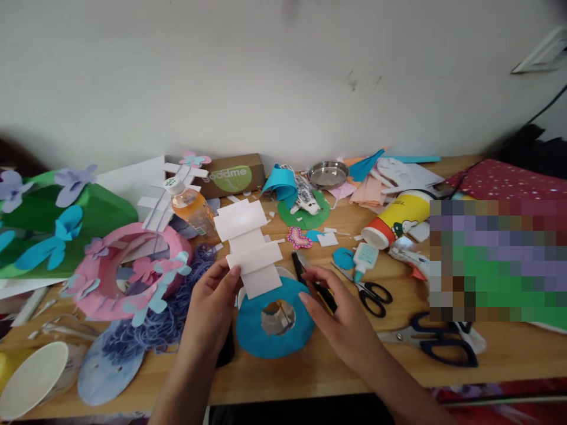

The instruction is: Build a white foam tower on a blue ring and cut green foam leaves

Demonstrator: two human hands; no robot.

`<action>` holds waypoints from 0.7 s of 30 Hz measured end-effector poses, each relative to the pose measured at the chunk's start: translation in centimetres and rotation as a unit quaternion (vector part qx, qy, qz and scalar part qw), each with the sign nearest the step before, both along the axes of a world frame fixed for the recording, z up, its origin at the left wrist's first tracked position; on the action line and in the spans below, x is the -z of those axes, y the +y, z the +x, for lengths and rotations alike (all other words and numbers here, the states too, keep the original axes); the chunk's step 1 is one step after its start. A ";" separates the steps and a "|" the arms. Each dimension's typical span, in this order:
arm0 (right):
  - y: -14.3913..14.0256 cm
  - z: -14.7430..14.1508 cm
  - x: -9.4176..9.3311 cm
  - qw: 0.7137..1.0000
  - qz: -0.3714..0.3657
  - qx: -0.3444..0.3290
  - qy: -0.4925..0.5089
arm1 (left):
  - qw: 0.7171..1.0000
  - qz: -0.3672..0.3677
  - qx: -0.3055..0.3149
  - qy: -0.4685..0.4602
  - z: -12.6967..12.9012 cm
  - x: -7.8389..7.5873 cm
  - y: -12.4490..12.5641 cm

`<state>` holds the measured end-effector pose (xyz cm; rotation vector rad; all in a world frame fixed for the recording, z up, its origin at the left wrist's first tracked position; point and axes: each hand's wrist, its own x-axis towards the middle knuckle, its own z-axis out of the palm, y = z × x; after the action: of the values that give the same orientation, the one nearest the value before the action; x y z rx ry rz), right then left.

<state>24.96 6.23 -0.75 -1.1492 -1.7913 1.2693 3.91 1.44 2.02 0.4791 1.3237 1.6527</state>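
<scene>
My left hand (217, 301) pinches a piece of white paper (254, 260), built of wide crosswise strips on a narrower band, between thumb and fingers. Below the paper lies a blue paper ring (274, 348) with a round hole in its middle. At the ring's right side is my right hand (336, 310), fingers apart and holding nothing; I cannot tell whether the thumb touches the ring. A black and yellow utility knife (325, 297) lies partly hidden behind the right fingers. Part of a white piece shows under the ring's upper edge.
Scissors with black handles (376, 298), larger scissors (447, 348) and a glue bottle (365, 258) lie right. A pink paper ring (88, 289), purple yarn (163, 319), a drink bottle (188, 203) and a paper bowl (38, 383) stand left. A yellow cup (403, 215) lies tipped over.
</scene>
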 end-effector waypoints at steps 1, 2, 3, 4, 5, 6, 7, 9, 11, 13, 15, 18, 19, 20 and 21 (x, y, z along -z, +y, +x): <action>-0.1 0.0 0.1 1.000 0.010 -0.011 -0.012 | 1.000 -0.005 -0.005 -0.006 0.0 0.0 0.2; -0.1 0.0 0.2 0.999 0.018 -0.020 -0.022 | 1.000 -0.009 -0.010 -0.011 -0.1 -0.1 0.3; -0.1 0.0 0.3 0.999 0.023 -0.027 -0.031 | 1.000 -0.012 -0.013 -0.015 -0.1 -0.1 0.4; -0.1 0.0 0.4 0.999 0.025 -0.033 -0.035 | 1.000 -0.014 -0.013 -0.017 -0.1 -0.1 0.5; -0.2 0.0 0.3 0.998 0.020 -0.036 -0.036 | 1.000 -0.014 -0.011 -0.019 -0.1 -0.1 0.6; -0.2 0.0 0.3 0.999 0.009 -0.039 -0.033 | 1.000 -0.012 -0.008 -0.021 -0.1 -0.1 0.6; -0.2 0.0 0.2 0.999 -0.007 -0.042 -0.029 | 1.000 -0.008 -0.005 -0.023 -0.1 -0.1 0.7; -0.3 0.0 -0.1 0.998 -0.040 -0.047 -0.019 | 1.000 -0.005 -0.004 -0.024 -0.1 -0.2 0.7; -0.4 0.0 -0.2 0.997 -0.063 -0.051 -0.011 | 1.000 -0.006 -0.007 -0.022 -0.1 -0.4 0.8; -0.5 -0.1 -0.2 0.996 -0.072 -0.051 -0.005 | 1.000 -0.010 -0.010 -0.017 -0.1 -0.5 0.8; -0.5 -0.1 0.0 0.997 -0.066 -0.047 -0.004 | 1.000 -0.009 -0.008 -0.013 -0.1 -0.5 0.7; -0.7 -0.2 0.2 0.999 -0.039 -0.035 -0.010 | 1.000 -0.008 -0.005 -0.014 -0.2 -0.5 0.5; -0.7 -0.3 0.2 0.999 -0.031 -0.035 -0.012 | 1.000 -0.009 -0.004 -0.015 -0.2 -0.4 0.5; -0.8 -0.3 0.1 0.999 -0.027 -0.039 -0.014 | 1.000 -0.010 -0.003 -0.017 -0.2 -0.4 0.4; -0.9 -0.3 0.0 0.999 -0.025 -0.044 -0.015 | 1.000 -0.011 -0.001 -0.017 -0.2 -0.4 0.4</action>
<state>24.70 5.31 -0.72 -1.1330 -1.8588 1.3605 3.67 1.87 2.43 0.4344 1.3170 1.6394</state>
